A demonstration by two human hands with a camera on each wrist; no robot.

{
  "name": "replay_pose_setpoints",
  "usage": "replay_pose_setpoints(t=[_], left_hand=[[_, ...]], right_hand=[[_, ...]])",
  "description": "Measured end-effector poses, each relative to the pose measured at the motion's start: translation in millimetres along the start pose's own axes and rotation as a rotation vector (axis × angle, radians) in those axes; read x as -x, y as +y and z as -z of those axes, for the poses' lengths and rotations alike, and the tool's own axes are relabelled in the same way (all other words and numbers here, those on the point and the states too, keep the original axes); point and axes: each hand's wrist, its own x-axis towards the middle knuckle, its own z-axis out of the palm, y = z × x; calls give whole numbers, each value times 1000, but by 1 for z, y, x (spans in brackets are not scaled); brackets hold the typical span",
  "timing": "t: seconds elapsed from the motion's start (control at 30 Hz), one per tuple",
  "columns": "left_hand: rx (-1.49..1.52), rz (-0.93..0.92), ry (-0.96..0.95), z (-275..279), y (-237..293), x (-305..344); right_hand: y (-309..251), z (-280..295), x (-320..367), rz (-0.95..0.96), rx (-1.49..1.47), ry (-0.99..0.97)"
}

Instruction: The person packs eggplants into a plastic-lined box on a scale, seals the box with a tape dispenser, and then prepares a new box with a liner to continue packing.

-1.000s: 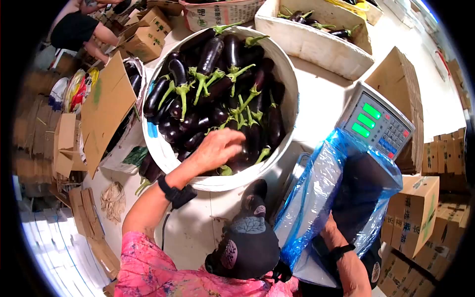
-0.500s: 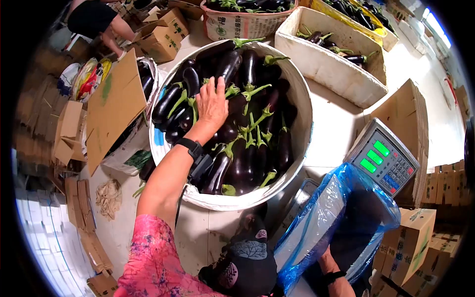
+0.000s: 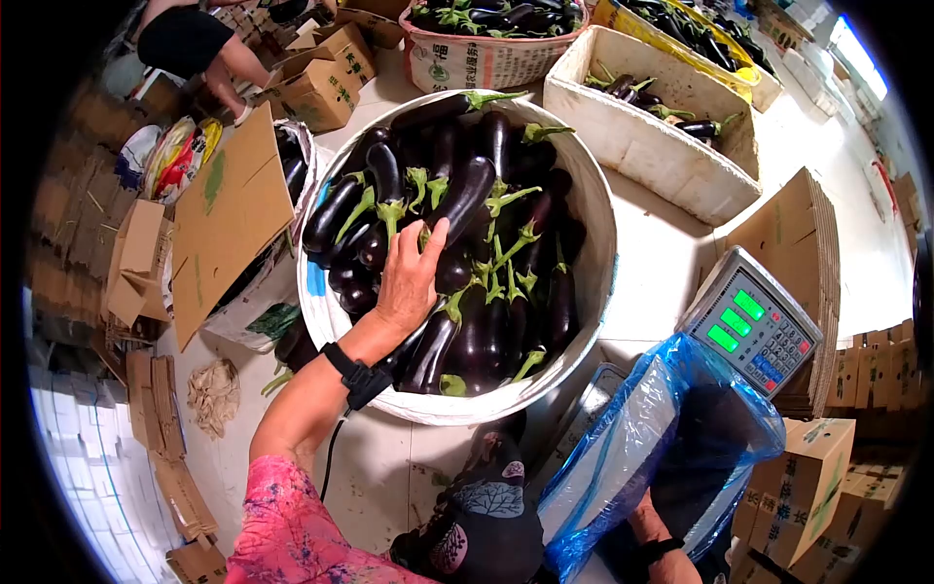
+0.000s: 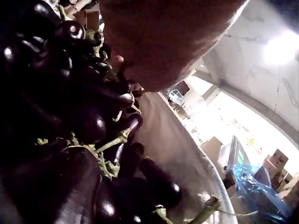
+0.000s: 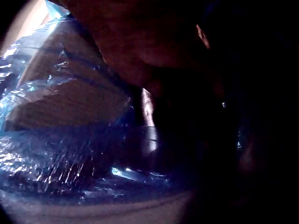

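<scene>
well, the person's left hand (image 3: 411,277) lies palm down on the heap of dark purple glossy eggplants with green stems (image 3: 491,292), toward the 8 o'clock side of the round white tub (image 3: 600,229) that holds them. its fingers (image 3: 394,243) are stretched nearly straight and point toward 12 o'clock, resting on the fruit without curling round any. the thumb is spread wide toward 1 o'clock, and its tip touches the lower end of one long dark purple eggplant (image 3: 465,200) that lies slanted on top of the pile. in the left wrist view the hand (image 4: 163,42) hangs right over the eggplants (image 4: 70,154), with the tub's pale wall (image 4: 173,144) beside them.

the right hand (image 5: 135,46) is down at 5 o'clock, against the crinkled blue plastic bag (image 3: 632,428). the bag hides it in the head view and its own view is too dark, so i cannot tell how its fingers lie or whether they hold the bag (image 5: 60,116).

a grey weighing scale with green lit digits (image 3: 754,316) stands at 3 o'clock, just behind the bag. a white foam crate (image 3: 642,146) sits at 1 o'clock, and flattened brown cardboard (image 3: 219,209) lies at 9 o'clock.
</scene>
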Motion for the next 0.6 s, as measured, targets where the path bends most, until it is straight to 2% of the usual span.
replay_pose_setpoints(t=[0.17,0.23,0.33,0.37,0.5,0.57,0.6], left_hand=[[213,-29,-109,14,10,10],[384,14,-248,8,10,12],[485,-65,-449,-16,6,6],[430,-209,-333,-26,6,2],[425,-36,-19,-49,-7,-70],[291,247,-22,-51,-23,-117],[255,270,16,-48,-30,-137]], right_hand=[[-9,-1,2,-42,16,24],[-5,-1,1,-52,31,29],[-3,0,2,-63,46,36],[-2,1,2,-69,52,39],[-4,0,6,-91,67,43],[-4,-2,8,-106,78,47],[-4,-3,7,-119,81,49]])
